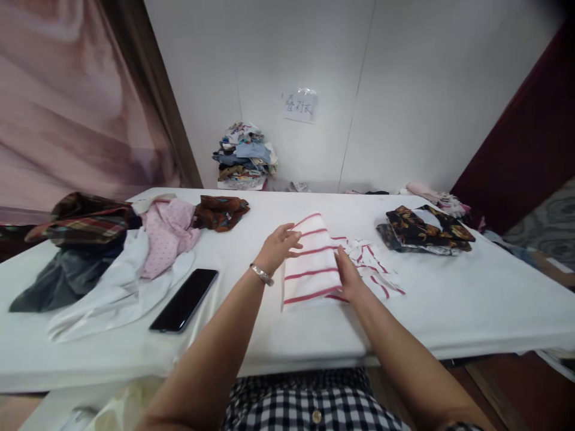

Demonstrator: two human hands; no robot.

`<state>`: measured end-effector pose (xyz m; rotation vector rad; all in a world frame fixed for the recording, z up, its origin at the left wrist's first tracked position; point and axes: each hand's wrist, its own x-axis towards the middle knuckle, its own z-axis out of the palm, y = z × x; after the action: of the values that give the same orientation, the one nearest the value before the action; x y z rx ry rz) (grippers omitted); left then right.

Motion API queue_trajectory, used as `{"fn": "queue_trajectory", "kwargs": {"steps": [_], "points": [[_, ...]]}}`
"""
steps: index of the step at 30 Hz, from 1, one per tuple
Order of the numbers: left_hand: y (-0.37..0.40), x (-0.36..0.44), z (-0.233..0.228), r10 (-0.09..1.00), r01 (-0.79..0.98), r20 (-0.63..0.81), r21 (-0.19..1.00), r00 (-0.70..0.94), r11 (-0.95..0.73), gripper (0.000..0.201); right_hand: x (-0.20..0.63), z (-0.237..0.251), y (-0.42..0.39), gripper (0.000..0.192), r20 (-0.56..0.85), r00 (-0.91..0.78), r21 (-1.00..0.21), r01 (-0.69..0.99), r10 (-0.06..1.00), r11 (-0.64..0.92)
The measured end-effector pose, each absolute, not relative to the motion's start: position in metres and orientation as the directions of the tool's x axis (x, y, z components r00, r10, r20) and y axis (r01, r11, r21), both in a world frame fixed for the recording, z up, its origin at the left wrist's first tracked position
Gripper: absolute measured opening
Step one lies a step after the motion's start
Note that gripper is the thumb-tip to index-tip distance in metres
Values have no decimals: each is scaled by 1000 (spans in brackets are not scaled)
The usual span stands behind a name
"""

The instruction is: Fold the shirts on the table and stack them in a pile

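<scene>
A white garment with red stripes (312, 263) lies partly folded in the middle of the white table (471, 299). My left hand (281, 244), with a metal bracelet on the wrist, rests flat on the garment's left edge, fingers spread. My right hand (349, 278) presses on its right side, where a crumpled striped part (375, 266) sticks out to the right. Neither hand grips anything.
A black phone (184, 299) lies left of my arm. Loose clothes (112, 257) are heaped at the table's left, a brown piece (220, 211) behind. A dark floral folded stack (424, 230) sits at right. A clothes pile (245, 157) stands by the wall under a paper note (300, 106).
</scene>
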<state>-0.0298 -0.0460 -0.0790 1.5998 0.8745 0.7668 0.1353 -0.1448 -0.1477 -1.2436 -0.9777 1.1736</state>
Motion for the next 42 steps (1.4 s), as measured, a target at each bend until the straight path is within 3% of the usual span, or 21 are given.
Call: {"fn": "queue_trajectory", "kwargs": {"steps": [2, 5, 9, 13, 19, 23, 27, 31, 38, 42], "points": [[-50, -21, -101, 886, 277, 109, 926, 451, -255, 52, 151, -155, -156, 60, -150, 160, -965, -240, 976, -109], [-57, -17, -145, 858, 502, 191, 743, 476, -443, 51, 159, -163, -165, 49, -207, 229, -920, -377, 951, -110], [-67, -18, -181, 811, 629, 193, 542, 553, -557, 55, 155, -164, -163, 64, -198, 321, -926, -372, 926, -69], [-68, -20, -183, 823, 703, 173, 444, 541, -555, 57, 153, -164, -154, 71, -122, 346, -955, -295, 930, -15], [-60, -23, -168, 798, 720, 113, 369, 593, -588, 48, 165, -175, -159, 74, -185, 452, -977, -177, 873, -116], [-45, -20, -157, 761, 692, 165, 330, 628, -642, 45, 172, -178, -197, 69, -96, 593, -993, -113, 799, -35], [-18, -3, -147, 664, 604, 225, 282, 713, -745, 47, 164, -175, -253, 55, -338, 502, -920, -354, 796, -167], [12, 32, -143, 566, 529, 167, 219, 807, -820, 54, 151, -164, -281, 45, -544, 423, -762, -610, 724, -216], [47, 102, -150, 493, 512, -140, 270, 859, -815, 73, 133, -156, -255, 30, -540, 280, -603, -787, 794, -133], [54, 131, -148, 458, 499, -198, 318, 867, -806, 86, 125, -161, -237, 31, -513, 315, -606, -791, 799, -77]]}}
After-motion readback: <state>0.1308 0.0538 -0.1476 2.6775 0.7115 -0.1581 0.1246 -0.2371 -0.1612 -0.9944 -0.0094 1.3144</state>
